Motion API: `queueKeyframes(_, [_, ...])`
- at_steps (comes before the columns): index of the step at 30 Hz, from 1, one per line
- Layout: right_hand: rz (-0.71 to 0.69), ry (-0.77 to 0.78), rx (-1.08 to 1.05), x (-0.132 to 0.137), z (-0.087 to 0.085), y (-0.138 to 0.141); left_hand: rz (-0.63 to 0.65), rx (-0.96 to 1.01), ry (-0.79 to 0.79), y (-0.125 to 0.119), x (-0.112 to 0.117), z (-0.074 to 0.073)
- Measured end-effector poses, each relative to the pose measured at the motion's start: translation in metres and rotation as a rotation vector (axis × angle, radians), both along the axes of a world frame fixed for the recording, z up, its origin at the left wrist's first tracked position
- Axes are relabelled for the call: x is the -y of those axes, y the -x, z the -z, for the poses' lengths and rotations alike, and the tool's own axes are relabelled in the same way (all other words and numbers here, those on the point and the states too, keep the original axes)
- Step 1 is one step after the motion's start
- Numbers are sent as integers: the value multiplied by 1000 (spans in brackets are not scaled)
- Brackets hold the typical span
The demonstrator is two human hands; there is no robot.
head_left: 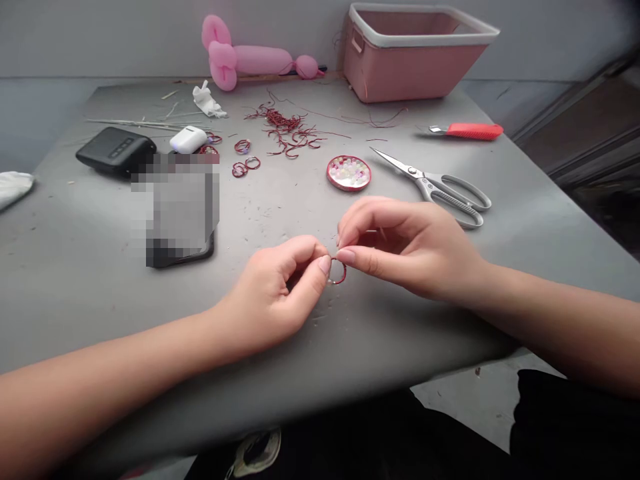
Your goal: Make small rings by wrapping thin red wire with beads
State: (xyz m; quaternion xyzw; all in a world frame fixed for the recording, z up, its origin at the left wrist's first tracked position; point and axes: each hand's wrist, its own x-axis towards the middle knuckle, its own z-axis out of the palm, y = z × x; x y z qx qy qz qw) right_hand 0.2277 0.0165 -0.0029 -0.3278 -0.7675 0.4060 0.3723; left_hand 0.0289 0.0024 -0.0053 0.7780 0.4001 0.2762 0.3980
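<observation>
Between my two hands is a small dark red cord ring [344,272] with a pale bead low on its left side. My left hand [287,283] pinches the ring's left edge between thumb and forefinger. From the right, my right hand [410,247] closes thumb and forefinger at the ring's top; whether a loose cord end is between those fingertips is too small to tell. Beyond the hands lies a round red-rimmed dish [349,173] of pale and pink beads. Grey-handled scissors [435,187] rest just past my right hand, blades pointing to the back left.
Several finished-looking cord rings [243,147] and a heap of red cord scraps [285,123] lie farther back. A phone [180,257], black box [115,150] and white earphone case [189,139] sit left. Behind are a pink balloon [263,60], pink bin [400,70] and red-handled cutter [473,131].
</observation>
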Motion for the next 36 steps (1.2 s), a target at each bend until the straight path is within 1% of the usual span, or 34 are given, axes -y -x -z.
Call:
queueKeyframes(3, [93,-482,68,6,3,2,-68,1,-94,-1,3,0])
queueKeyframes(4, [120,-614,93,8,4,4,-80,11,-121,-1,4,0])
queueKeyframes(5, [147,-713,116,10,5,5,-86,25,-143,-1,5,1])
queueKeyframes(7, [192,-832,134,14,7,8,-87,62,-172,0,6,2])
queueKeyframes(9, [214,-861,131,18,7,10,-70,100,-196,1,7,2])
queueKeyframes(11, [220,-812,118,21,5,10,-52,122,-232,1,7,3])
queueKeyframes(12, [207,-757,106,23,3,10,-41,121,-255,1,7,2])
queueKeyframes(17, [121,-391,-3,27,-5,5,25,23,-402,1,5,3])
queueKeyframes(19, [128,-335,-7,26,-7,4,76,3,-436,1,4,4])
queueKeyframes(21, [137,-337,1,24,-7,4,123,-2,-434,1,4,4])
queueKeyframes(26, [180,-343,-8,22,-6,5,186,31,-349,1,2,1])
queueKeyframes(30, [183,-297,-22,23,-7,5,269,95,-166,2,1,-1])
queueKeyframes(33, [182,-216,-60,23,-7,6,303,146,-85,3,1,-1])
queueKeyframes(36, [183,-59,-85,22,-8,6,309,183,-76,4,1,1])
